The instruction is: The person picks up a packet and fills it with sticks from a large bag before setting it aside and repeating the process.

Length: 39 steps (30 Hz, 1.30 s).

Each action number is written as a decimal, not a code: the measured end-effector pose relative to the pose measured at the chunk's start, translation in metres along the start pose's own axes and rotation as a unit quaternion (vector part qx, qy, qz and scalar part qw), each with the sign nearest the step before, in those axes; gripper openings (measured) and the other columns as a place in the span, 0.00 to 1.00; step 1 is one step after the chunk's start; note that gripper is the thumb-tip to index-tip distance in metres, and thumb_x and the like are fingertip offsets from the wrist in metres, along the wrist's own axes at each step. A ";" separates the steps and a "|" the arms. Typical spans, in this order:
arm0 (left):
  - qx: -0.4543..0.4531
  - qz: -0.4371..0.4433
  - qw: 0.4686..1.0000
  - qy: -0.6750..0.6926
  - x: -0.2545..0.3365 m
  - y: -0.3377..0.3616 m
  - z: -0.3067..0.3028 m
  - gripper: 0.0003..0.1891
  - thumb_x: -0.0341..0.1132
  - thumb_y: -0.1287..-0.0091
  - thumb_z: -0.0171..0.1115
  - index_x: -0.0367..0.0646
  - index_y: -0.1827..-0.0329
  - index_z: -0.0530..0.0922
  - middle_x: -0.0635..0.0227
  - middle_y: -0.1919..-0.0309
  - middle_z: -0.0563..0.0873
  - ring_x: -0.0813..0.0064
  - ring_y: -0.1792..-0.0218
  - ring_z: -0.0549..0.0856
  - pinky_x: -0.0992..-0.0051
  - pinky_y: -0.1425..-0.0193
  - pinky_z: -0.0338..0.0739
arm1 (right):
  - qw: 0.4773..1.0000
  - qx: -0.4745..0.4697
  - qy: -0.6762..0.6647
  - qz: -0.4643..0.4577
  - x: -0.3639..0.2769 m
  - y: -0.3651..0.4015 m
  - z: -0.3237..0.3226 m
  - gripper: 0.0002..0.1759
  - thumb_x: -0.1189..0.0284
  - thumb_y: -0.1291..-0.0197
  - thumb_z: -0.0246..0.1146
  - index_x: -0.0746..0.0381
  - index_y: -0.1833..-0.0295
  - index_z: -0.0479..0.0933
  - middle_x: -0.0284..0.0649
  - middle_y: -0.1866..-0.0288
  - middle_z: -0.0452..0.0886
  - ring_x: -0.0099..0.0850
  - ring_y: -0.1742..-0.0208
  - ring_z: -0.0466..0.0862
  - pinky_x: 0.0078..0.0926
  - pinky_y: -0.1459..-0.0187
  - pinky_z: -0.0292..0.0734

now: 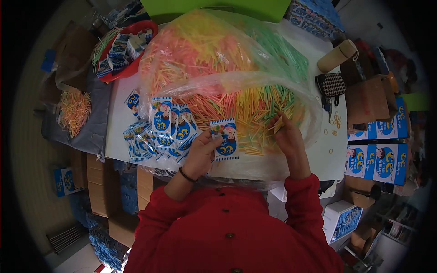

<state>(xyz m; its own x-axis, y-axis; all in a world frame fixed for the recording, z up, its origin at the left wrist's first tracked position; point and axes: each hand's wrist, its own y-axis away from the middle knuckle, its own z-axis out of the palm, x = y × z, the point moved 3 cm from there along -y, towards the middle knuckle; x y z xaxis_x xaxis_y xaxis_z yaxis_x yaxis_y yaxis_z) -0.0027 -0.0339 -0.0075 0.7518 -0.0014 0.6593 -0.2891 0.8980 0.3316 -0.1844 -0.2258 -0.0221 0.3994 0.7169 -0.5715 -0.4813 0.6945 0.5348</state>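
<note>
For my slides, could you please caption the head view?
Left hand holds a blue-and-white packet; right hand pinches coloured sticks above a clear bag full of them.

The bag [218,86] of sticks [255,109] fills the middle of the bench [331,159]. The left hand [200,152], holding a packet [226,139], and the right hand [287,134] occupy the bag's open mouth at the near edge. A heap of packets [159,132] blocks the left, with a red basket [136,32] beyond. The right strip is freest, dotted with rubber bands [336,120], a pouch [331,84] and a roll [337,55]. Boxes [375,161] wall that edge.
</note>
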 end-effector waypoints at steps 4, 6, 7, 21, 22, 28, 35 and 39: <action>0.032 -0.087 0.992 0.092 -0.011 -0.004 -0.008 0.13 0.32 0.27 0.55 0.38 0.42 0.75 0.63 0.51 0.85 0.72 0.51 0.86 0.70 0.45 0.82 | 0.967 -0.023 0.173 -0.184 0.009 0.006 0.004 0.10 0.73 0.29 0.52 0.61 0.45 0.71 0.36 0.57 0.77 0.26 0.56 0.77 0.27 0.51 0.73; 0.026 -0.088 0.992 0.090 -0.015 -0.005 -0.008 0.14 0.33 0.27 0.55 0.38 0.42 0.76 0.63 0.52 0.86 0.72 0.52 0.86 0.70 0.45 0.82 | 0.905 -0.046 0.342 -0.248 0.020 -0.001 -0.016 0.11 0.74 0.28 0.52 0.62 0.44 0.70 0.37 0.55 0.78 0.27 0.54 0.77 0.28 0.49 0.73; 0.019 -0.088 0.992 0.088 -0.017 -0.006 -0.007 0.14 0.35 0.26 0.55 0.37 0.43 0.76 0.64 0.52 0.86 0.73 0.53 0.86 0.70 0.45 0.82 | 0.809 -0.069 0.498 -0.306 0.023 0.000 -0.015 0.11 0.74 0.28 0.51 0.62 0.43 0.69 0.38 0.53 0.79 0.27 0.52 0.77 0.28 0.48 0.73; -0.044 0.057 0.978 -0.193 -0.022 -0.006 -0.003 0.10 0.20 0.32 0.57 0.33 0.50 0.82 0.65 0.55 0.87 0.79 0.53 0.85 0.79 0.46 0.79 | 0.891 -0.277 0.218 -0.287 0.025 0.067 0.082 0.07 0.67 0.24 0.44 0.58 0.51 0.64 0.46 0.46 0.80 0.32 0.37 0.71 0.43 0.29 0.53; -0.050 0.060 0.975 -0.209 -0.022 -0.006 -0.002 0.10 0.20 0.32 0.57 0.33 0.50 0.82 0.65 0.56 0.87 0.79 0.54 0.85 0.80 0.48 0.80 | 0.864 -0.301 0.257 -0.312 0.026 0.068 0.087 0.07 0.67 0.25 0.44 0.58 0.51 0.64 0.46 0.48 0.81 0.33 0.37 0.71 0.45 0.28 0.51; -0.079 0.048 0.964 -0.248 -0.019 -0.004 0.000 0.10 0.25 0.31 0.59 0.35 0.50 0.83 0.72 0.65 0.87 0.85 0.59 0.84 0.84 0.55 0.78 | 0.789 -0.368 0.354 -0.341 0.029 0.067 0.095 0.06 0.70 0.26 0.45 0.59 0.51 0.64 0.46 0.49 0.83 0.33 0.36 0.71 0.45 0.27 0.49; -0.089 0.028 0.966 -0.239 -0.015 -0.002 0.000 0.11 0.23 0.31 0.58 0.34 0.48 0.82 0.68 0.59 0.87 0.80 0.56 0.84 0.80 0.49 0.79 | 0.788 -0.352 0.439 -0.249 0.037 0.062 0.075 0.09 0.67 0.25 0.43 0.60 0.51 0.66 0.46 0.43 0.79 0.37 0.25 0.58 0.44 0.28 0.53; -0.103 0.056 0.965 -0.236 -0.025 -0.007 -0.001 0.13 0.23 0.30 0.57 0.36 0.44 0.80 0.70 0.56 0.86 0.83 0.55 0.83 0.82 0.49 0.78 | 0.721 -0.363 0.534 -0.250 0.040 0.064 0.071 0.13 0.70 0.28 0.47 0.61 0.42 0.67 0.42 0.38 0.76 0.41 0.27 0.60 0.44 0.28 0.53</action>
<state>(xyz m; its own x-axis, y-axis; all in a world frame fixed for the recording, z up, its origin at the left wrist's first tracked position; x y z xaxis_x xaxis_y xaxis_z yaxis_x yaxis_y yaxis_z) -0.0193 -0.0398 -0.0270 0.3559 -0.0554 0.9329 -0.1928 0.9724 0.1313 -0.1441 -0.1485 0.0332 0.0224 -0.3375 -0.9411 -0.9225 0.3559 -0.1496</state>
